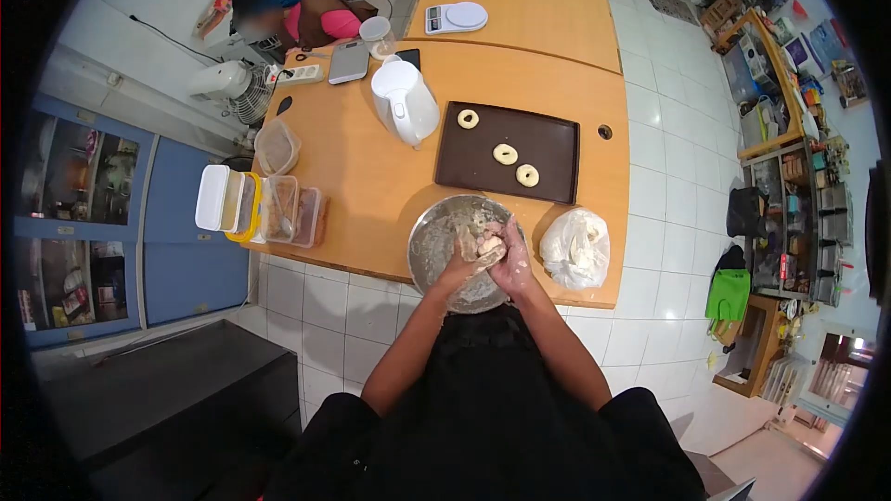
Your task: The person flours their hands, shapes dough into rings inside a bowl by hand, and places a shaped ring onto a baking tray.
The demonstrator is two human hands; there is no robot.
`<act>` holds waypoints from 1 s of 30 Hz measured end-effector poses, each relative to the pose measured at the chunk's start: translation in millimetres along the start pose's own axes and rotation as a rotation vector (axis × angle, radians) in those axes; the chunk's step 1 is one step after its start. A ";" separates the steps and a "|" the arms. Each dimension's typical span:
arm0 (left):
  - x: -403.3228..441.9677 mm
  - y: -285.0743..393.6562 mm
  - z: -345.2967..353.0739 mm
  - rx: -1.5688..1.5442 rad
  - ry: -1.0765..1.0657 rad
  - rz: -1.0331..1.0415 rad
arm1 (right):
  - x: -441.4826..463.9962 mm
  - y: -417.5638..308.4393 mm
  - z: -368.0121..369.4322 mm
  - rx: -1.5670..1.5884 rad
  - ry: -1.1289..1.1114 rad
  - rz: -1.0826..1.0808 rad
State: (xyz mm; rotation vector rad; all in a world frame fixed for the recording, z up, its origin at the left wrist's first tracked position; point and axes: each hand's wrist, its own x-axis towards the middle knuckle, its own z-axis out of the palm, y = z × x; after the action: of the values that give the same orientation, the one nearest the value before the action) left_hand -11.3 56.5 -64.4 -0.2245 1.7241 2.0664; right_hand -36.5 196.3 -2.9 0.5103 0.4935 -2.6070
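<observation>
Over a metal mixing bowl point(429, 243) at the table's front edge, my left hand point(467, 258) and my right hand point(510, 260) come together around a small piece of dough point(490, 246). Both hands are smeared with dough and flour, and the fingers curl in on the piece. Floury residue coats the bowl's inside. Beyond the bowl lies a dark baking tray point(473, 162) carrying a dough ring point(468, 119) at its far left and two more near the middle. To the right of my right hand sits a plastic bag point(575, 249) with something whitish inside.
A white electric kettle point(405, 102) stands left of the tray. Plastic containers point(280, 209) line the left edge. Farther back are a grey scale point(349, 63), a white scale point(456, 18) and a clear tub point(377, 37). Another person point(306, 19) is at the far left.
</observation>
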 end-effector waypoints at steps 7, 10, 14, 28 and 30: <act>-23.0 72.9 6.7 -0.577 -0.028 -0.152 | 3.3 3.2 -8.9 -0.315 0.129 -0.270; -21.1 75.5 0.8 -0.896 -0.100 0.014 | -3.4 16.7 -17.1 -0.298 0.156 -0.174; -16.5 71.8 15.7 -0.970 -0.099 0.081 | -9.8 40.7 10.3 -0.075 0.208 0.050; 4.1 72.9 13.7 0.318 0.433 0.116 | -19.3 59.4 11.7 -0.452 0.195 -0.031; -8.4 86.8 21.5 -0.256 0.299 -0.232 | -14.4 53.9 13.9 -0.501 0.128 -0.136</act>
State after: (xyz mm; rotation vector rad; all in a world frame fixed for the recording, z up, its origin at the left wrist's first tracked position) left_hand -37.7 64.3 21.1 -0.8097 1.4990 2.1547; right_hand -2.5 150.1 1.6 0.4839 1.2177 -2.4484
